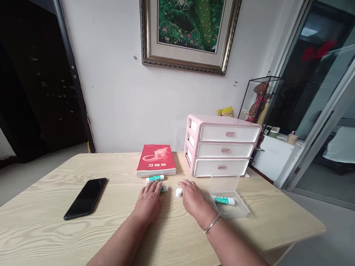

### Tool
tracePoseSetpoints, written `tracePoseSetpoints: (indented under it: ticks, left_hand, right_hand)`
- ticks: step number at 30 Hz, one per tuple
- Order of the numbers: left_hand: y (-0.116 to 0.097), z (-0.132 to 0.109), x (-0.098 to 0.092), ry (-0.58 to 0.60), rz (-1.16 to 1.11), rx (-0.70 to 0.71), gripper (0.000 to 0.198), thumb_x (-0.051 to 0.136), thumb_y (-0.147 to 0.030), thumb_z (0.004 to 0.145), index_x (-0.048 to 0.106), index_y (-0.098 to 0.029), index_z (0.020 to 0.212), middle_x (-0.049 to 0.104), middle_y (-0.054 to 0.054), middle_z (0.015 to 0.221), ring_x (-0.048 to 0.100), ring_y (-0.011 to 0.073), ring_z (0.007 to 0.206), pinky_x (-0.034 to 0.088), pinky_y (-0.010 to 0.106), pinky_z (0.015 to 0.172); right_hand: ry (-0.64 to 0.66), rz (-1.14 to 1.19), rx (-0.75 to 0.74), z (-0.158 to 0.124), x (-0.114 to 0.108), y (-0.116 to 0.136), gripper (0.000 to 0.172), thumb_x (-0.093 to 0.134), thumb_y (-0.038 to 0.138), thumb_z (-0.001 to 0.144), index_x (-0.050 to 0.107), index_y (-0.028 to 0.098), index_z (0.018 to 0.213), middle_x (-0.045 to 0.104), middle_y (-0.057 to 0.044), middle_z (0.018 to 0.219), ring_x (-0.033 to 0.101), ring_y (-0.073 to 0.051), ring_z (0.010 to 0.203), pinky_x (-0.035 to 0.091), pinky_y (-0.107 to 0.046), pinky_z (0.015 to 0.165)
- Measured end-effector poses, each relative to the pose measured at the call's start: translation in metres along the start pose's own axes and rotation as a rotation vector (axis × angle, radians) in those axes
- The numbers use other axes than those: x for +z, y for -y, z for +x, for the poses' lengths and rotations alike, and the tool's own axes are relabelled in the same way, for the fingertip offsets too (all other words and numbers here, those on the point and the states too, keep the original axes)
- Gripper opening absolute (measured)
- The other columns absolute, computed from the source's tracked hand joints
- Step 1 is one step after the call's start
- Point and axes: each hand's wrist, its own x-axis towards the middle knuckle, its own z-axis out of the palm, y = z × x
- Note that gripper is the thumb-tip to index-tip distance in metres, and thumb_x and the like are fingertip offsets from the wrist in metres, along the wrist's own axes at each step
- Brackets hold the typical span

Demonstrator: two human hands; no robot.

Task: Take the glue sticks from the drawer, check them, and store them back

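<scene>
Resting over partly hidden glue stick (164, 189): left hand (148, 201), grip cannot be told. Right hand (194, 199) apart from left, beside white cap (179, 192); grip likewise unclear. Second glue stick (154, 179) near red book (157, 158); third glue stick (224, 200) in open clear box (241, 209).

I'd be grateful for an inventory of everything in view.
table: one, beige, foreground
phone: one, black, table's left
book: one, red, table's back
drawer unit: one, pink and white, right of book
clear box: one, transparent, before drawer unit
glue sticks: three, green and white, two by book, one in clear box
small cylinder: one, white, front right of book
wall: one, white, behind table
framed picture: one, mostly green, on wall
packet: one, yellow, behind drawer unit
display case: one, dark-edged, back right
glass door: one, grey-framed, far right
bracelet: one, silver, wrist of right hand
left hand: one, bare, partly over one glue stick
right hand: one, bare, beside small cylinder
</scene>
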Motion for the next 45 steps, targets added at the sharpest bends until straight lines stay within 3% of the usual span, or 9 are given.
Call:
tracePoseSetpoints:
  ticks: [5,9,14,18,21,26,29,32,45]
  left_hand:
    - [-0.002,0.005,-0.002,0.052,-0.023,-0.020,0.038,0.047,-0.028,0.094,0.057,-0.022,0.130,0.061,0.009,0.126,0.051,0.0258,0.121,0.037,0.038,0.103]
    - [-0.006,0.005,-0.003,0.072,-0.035,-0.085,0.029,0.047,-0.026,0.094,0.061,-0.019,0.118,0.063,0.011,0.119,0.053,0.0271,0.112,0.039,0.039,0.096]
    - [-0.013,0.004,0.002,0.084,-0.087,-0.123,0.036,0.046,-0.023,0.093,0.056,-0.016,0.128,0.061,0.015,0.123,0.051,0.0302,0.114,0.038,0.044,0.097]
    - [-0.015,0.005,-0.001,0.082,-0.171,-0.138,0.027,0.045,-0.024,0.094,0.062,-0.016,0.113,0.062,0.015,0.115,0.054,0.0318,0.112,0.039,0.046,0.095]
    - [-0.013,0.001,-0.011,0.081,-0.331,-0.118,0.034,0.038,-0.025,0.098,0.053,-0.016,0.127,0.062,0.014,0.117,0.059,0.0261,0.107,0.044,0.040,0.093]
    - [-0.009,-0.016,-0.040,0.231,-0.953,-0.049,0.050,0.039,-0.050,0.098,0.043,-0.020,0.137,0.063,0.007,0.105,0.060,0.0185,0.090,0.049,0.028,0.074]
    - [-0.011,-0.022,-0.056,0.292,-1.041,-0.047,0.050,0.044,-0.055,0.095,0.049,-0.022,0.132,0.061,0.005,0.100,0.056,0.0167,0.082,0.046,0.026,0.067]
    - [-0.013,-0.022,-0.064,0.320,-0.993,-0.022,0.043,0.046,-0.052,0.094,0.057,-0.021,0.121,0.061,0.003,0.094,0.054,0.0158,0.080,0.045,0.026,0.072]
    - [-0.007,-0.022,-0.063,0.416,-1.001,0.038,0.039,0.045,-0.053,0.094,0.060,-0.018,0.105,0.064,0.004,0.095,0.055,0.0149,0.077,0.044,0.026,0.072]
  right_hand:
    - [0.095,-0.031,0.021,-0.003,0.015,-0.015,0.040,0.044,0.000,0.084,0.067,0.018,0.111,0.066,-0.010,0.103,0.057,-0.022,0.100,0.044,-0.032,0.094]
    - [0.043,0.027,0.098,-0.008,0.015,-0.025,0.040,0.042,0.001,0.087,0.063,0.011,0.120,0.066,-0.015,0.108,0.058,-0.023,0.106,0.044,-0.033,0.097]
    - [-0.184,0.412,0.185,0.000,0.015,-0.017,0.039,0.048,0.017,0.092,0.057,0.017,0.130,0.066,-0.012,0.119,0.061,-0.022,0.108,0.048,-0.037,0.097]
    - [-0.195,0.755,0.172,0.003,0.017,0.002,0.037,0.053,0.026,0.091,0.060,0.018,0.127,0.069,-0.010,0.109,0.065,-0.021,0.095,0.053,-0.036,0.085]
    - [-0.207,0.891,0.171,0.001,0.015,0.012,0.037,0.055,0.033,0.092,0.061,0.017,0.125,0.070,-0.010,0.107,0.065,-0.020,0.092,0.054,-0.033,0.080]
    - [-0.232,1.026,0.206,-0.002,0.008,0.017,0.043,0.056,0.043,0.093,0.060,0.016,0.126,0.069,-0.008,0.096,0.061,-0.017,0.075,0.053,-0.031,0.070]
    - [-0.230,1.052,0.170,-0.005,0.004,0.020,0.042,0.057,0.042,0.092,0.061,0.017,0.125,0.068,-0.007,0.093,0.060,-0.016,0.076,0.053,-0.030,0.070]
    - [-0.230,1.032,0.134,-0.007,0.000,0.023,0.039,0.057,0.040,0.093,0.062,0.017,0.125,0.068,-0.007,0.095,0.061,-0.017,0.080,0.053,-0.030,0.074]
    - [-0.130,0.859,-0.032,-0.012,-0.005,0.023,0.033,0.057,0.031,0.094,0.063,0.021,0.125,0.070,-0.007,0.099,0.062,-0.017,0.083,0.052,-0.031,0.075]
